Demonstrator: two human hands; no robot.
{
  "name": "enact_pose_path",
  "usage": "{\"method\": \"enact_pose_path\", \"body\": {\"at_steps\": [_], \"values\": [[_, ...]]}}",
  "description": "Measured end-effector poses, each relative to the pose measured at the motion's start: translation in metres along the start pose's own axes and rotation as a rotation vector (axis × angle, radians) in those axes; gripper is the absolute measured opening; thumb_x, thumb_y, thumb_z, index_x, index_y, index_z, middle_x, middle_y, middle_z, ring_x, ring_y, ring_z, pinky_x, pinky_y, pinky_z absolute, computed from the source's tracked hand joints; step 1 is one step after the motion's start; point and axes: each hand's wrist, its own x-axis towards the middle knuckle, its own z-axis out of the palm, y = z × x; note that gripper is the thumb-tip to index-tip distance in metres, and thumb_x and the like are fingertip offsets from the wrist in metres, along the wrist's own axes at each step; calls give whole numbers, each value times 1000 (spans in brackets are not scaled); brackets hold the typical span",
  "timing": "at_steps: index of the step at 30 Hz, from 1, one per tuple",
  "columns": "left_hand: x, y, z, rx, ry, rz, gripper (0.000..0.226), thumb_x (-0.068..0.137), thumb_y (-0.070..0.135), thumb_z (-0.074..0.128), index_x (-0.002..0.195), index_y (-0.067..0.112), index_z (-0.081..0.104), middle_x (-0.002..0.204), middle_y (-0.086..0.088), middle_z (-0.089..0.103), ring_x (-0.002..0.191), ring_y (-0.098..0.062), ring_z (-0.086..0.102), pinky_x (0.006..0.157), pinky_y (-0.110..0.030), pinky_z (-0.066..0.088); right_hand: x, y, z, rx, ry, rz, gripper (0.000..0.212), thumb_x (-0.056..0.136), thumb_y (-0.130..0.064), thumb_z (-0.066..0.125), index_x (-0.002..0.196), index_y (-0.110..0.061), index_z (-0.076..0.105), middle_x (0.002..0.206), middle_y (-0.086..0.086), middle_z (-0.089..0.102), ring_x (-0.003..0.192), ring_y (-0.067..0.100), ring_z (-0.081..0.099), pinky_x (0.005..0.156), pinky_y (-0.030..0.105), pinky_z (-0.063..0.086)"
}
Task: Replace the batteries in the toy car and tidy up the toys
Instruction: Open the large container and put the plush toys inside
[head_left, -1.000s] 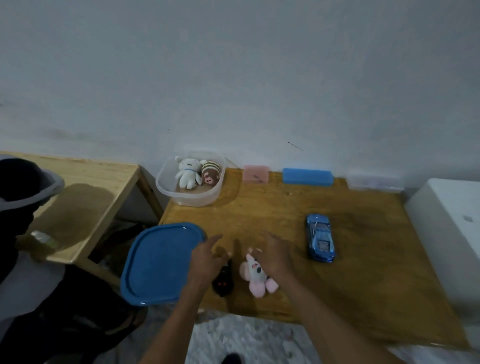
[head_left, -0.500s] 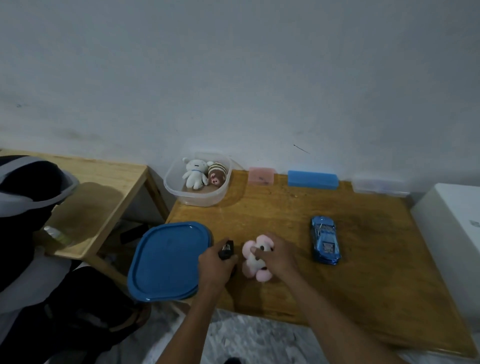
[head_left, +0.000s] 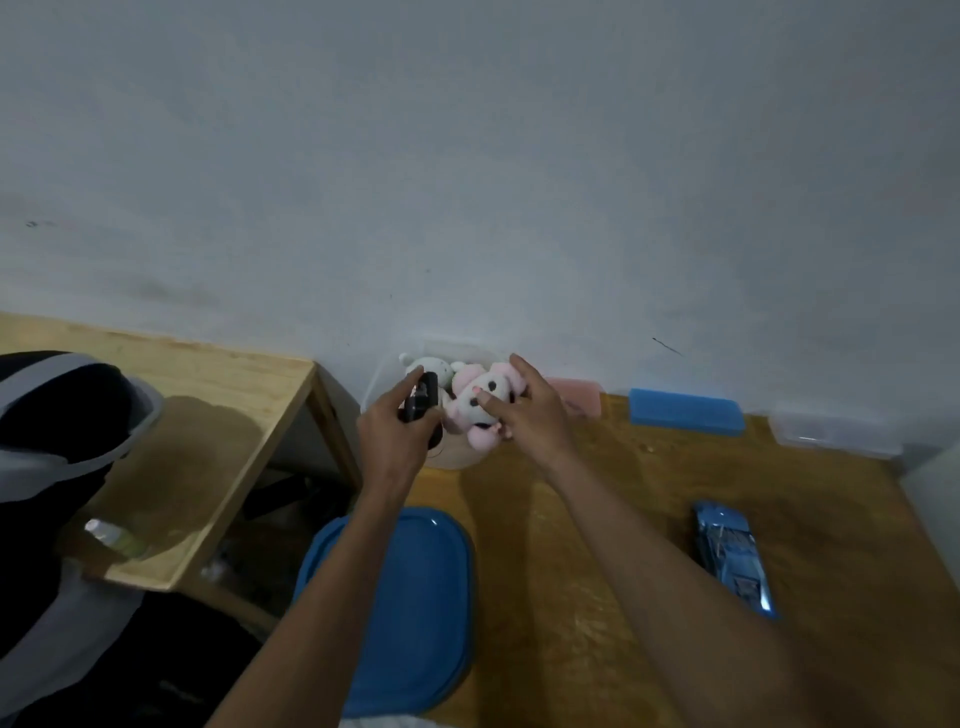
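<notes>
You are holding both toys over the clear tub (head_left: 384, 374) at the back of the desk (head_left: 597, 545), probably so each can drop straight in. Your left hand (head_left: 397, 436) is gripping a small black toy (head_left: 418, 400), fingers curled round it. Just to its right, your right hand (head_left: 524, 410) is pinching the pink plush (head_left: 475, 402), soft with dark eyes. The blue toy car (head_left: 730, 556) is lying well behind your right hand, near your forearm.

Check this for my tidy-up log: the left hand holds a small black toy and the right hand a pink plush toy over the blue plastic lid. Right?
Not quite. In the head view both hands, left with small black toy and right with pink plush toy, are over the clear plastic tub, not the blue plastic lid.
</notes>
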Motion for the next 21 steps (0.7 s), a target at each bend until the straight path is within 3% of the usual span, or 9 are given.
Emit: {"method": "enact_pose_path", "body": {"at_steps": [3, 5, 7, 9, 11, 14, 16, 19, 21], "values": [[38, -17, 0, 21, -59, 6, 61, 80, 15, 83, 136, 29, 63, 122, 0, 71, 97, -12, 71, 88, -32, 60, 29, 5, 24, 5, 7, 35, 77, 87, -11, 74, 152, -29, 37, 131, -4, 58, 116, 18, 61, 91, 44, 59], [57, -30, 5, 70, -103, -4, 60, 79, 16, 83, 135, 29, 64, 122, -2, 71, 96, -14, 71, 88, -32, 60, 45, 13, 40, -26, 9, 51, 72, 88, 4, 64, 149, -27, 43, 117, -3, 66, 106, 20, 65, 82, 46, 62], [71, -46, 12, 136, -131, -17, 58, 79, 15, 83, 134, 27, 65, 121, -6, 72, 96, -16, 71, 89, -30, 58, 57, 28, 54, -198, 67, 7, 66, 86, 10, 57, 143, -24, 54, 108, 1, 72, 101, 22, 68, 84, 44, 61], [81, -59, 18, 211, -146, -39, 56, 79, 14, 81, 132, 25, 66, 122, -7, 72, 101, -20, 70, 91, -30, 55, 62, 36, 61, -365, 73, -36, 60, 88, 4, 59, 140, -24, 57, 119, 2, 71, 106, 20, 66, 89, 33, 56], [90, -68, 24, 284, -181, -46, 55, 79, 12, 80, 132, 22, 67, 122, -8, 72, 107, -24, 68, 92, -30, 53, 67, 40, 66, -477, -38, -22, 52, 91, -12, 65, 141, -23, 56, 129, 1, 65, 111, 18, 61, 84, 24, 46], [102, -71, 32, 294, -245, -89, 53, 81, 6, 74, 132, 17, 65, 120, -11, 72, 109, -29, 65, 85, -25, 44, 78, 47, 75, -654, -260, -67, 44, 95, -31, 63, 138, -23, 59, 132, 7, 60, 115, 25, 59, 79, 26, 40], [107, -70, 34, 302, -275, -111, 53, 82, 8, 73, 133, 20, 62, 121, -11, 70, 103, -25, 63, 83, -26, 41, 84, 53, 82, -742, -283, -87, 40, 96, -29, 59, 136, -24, 61, 128, 10, 59, 113, 27, 59, 77, 29, 43], [110, -72, 33, 316, -321, -97, 52, 83, 8, 75, 132, 21, 60, 120, -8, 69, 94, -17, 55, 80, -26, 42, 88, 66, 92, -820, -300, 8, 39, 96, -25, 57, 135, -21, 59, 130, 14, 55, 115, 33, 56, 92, 39, 51], [110, -73, 32, 303, -332, -92, 52, 83, 8, 76, 130, 20, 61, 117, -8, 69, 93, -17, 56, 79, -26, 43, 87, 74, 96, -797, -275, 46, 37, 97, -28, 57, 133, -25, 61, 131, 13, 57, 112, 31, 59, 93, 42, 54]]}}
